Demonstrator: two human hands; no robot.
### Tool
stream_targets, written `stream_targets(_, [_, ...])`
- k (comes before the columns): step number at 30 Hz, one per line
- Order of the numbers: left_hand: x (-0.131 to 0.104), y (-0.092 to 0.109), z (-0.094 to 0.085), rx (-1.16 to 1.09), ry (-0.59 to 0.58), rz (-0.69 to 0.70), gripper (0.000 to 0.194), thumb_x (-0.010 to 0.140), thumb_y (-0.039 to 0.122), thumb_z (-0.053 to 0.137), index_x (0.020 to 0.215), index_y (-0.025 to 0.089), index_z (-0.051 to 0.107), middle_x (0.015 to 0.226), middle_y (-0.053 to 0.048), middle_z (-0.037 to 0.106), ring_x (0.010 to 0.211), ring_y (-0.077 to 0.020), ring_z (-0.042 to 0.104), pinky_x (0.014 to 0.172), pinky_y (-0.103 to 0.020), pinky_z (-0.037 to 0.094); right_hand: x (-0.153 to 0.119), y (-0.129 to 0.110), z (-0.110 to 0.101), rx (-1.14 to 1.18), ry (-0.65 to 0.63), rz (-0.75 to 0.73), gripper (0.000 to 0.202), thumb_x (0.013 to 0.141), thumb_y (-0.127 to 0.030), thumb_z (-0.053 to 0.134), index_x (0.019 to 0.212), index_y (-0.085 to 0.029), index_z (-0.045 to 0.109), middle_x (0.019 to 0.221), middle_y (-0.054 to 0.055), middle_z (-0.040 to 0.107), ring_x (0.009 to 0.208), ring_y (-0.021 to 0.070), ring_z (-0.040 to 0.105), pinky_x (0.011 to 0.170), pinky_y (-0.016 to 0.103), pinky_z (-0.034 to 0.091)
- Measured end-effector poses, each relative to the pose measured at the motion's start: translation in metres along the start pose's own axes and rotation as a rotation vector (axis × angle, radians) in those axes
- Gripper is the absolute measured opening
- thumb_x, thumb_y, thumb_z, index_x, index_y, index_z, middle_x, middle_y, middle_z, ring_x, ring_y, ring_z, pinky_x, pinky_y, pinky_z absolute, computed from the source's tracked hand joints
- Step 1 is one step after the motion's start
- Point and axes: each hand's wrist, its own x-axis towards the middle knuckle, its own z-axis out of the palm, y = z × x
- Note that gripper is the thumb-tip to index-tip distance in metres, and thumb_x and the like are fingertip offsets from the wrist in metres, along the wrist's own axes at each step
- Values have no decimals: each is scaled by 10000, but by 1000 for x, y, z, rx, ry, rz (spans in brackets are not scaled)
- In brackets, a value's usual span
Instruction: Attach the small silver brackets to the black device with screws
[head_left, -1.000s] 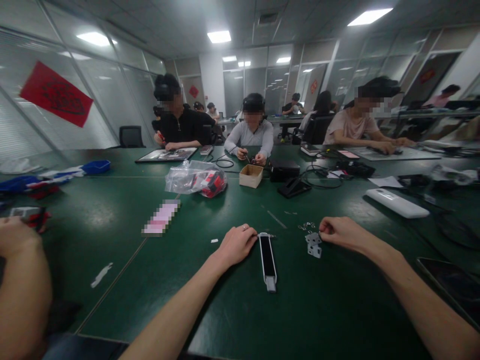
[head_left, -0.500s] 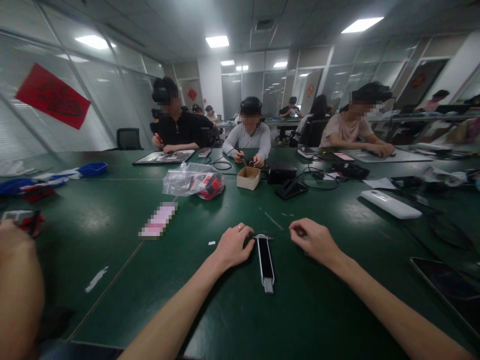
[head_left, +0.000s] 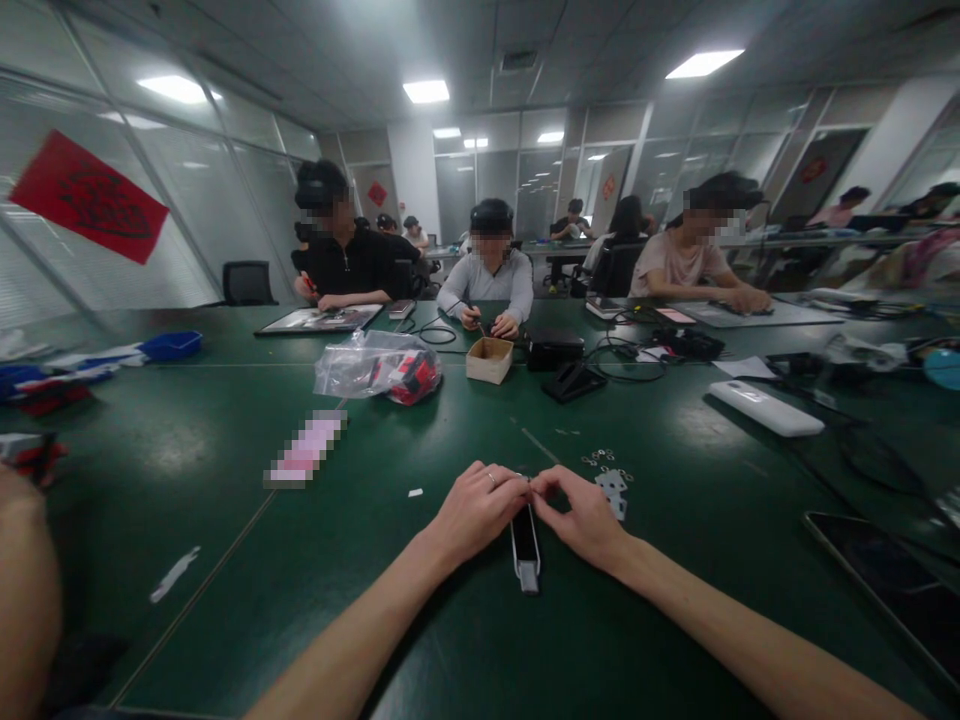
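Left hand (head_left: 480, 512): fingers over twelve-o'clock end of strip (head_left: 526, 545); grip hidden, can't tell.
Right hand (head_left: 583, 515): fingertips there too, equally near; grip unclear.
Strip: axis twelve-to-six; left's four o'clock, right's eight.

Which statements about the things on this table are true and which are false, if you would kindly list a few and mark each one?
1. The left hand and right hand are close together at the far end of the slim device. True.
2. The slim device stands upright on its end. False: it lies flat on the table.
3. Small rings lie beside flat metal plates. True.
4. The flat metal plates lie to the left of the left hand. False: they lie to its right, near the right hand.
5. A clear plastic bag lies to the left of an open box. True.
6. The open box touches the left hand. False: it stands beyond both hands, apart from them.
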Motion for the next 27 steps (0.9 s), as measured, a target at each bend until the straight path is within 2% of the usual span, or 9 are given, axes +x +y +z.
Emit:
stream_targets(11, [0,-4,-1,-1,28,-18,146,909,257,505,949,181,623,875,-34,673,755,-133,602,680,-260,416,2,-2,-1,3,-11,-18,71,870,-227,504,902,-189,555,780,28,615,700,144,594,638,276,513])
stream_targets(16, [-1,-12,-1,-35,-2,-130,99,862,218,562,918,187,638,881,-31,675,794,-145,612,722,-257,440,4,1,-3,-80,-28,10,91,863,-204,494,917,-185,565,809,44,617,744,160,580,682,308,500])
stream_targets(21, [-4,-27,-3,-29,-141,-315,93,837,247,589,895,213,653,848,-12,664,752,-140,598,697,-231,442,7,10,-9,-283,-110,62,131,842,-158,478,918,-161,585,876,79,630,827,201,565,737,363,476])
stream_targets(24, [-4,-29,-4,-43,-229,-369,112,838,260,574,898,219,658,820,-5,650,712,-128,588,674,-215,435,8,14,-11,-377,-185,97,146,835,-158,488,921,-160,607,891,78,637,833,203,561,724,354,468])
stream_targets(27, [-3,-28,-6,-81,-264,-392,121,840,260,562,899,215,658,814,-5,649,710,-127,587,678,-211,430,8,15,-10,-431,-250,120,152,852,-180,487,917,-165,624,897,72,644,832,197,560,718,341,460])
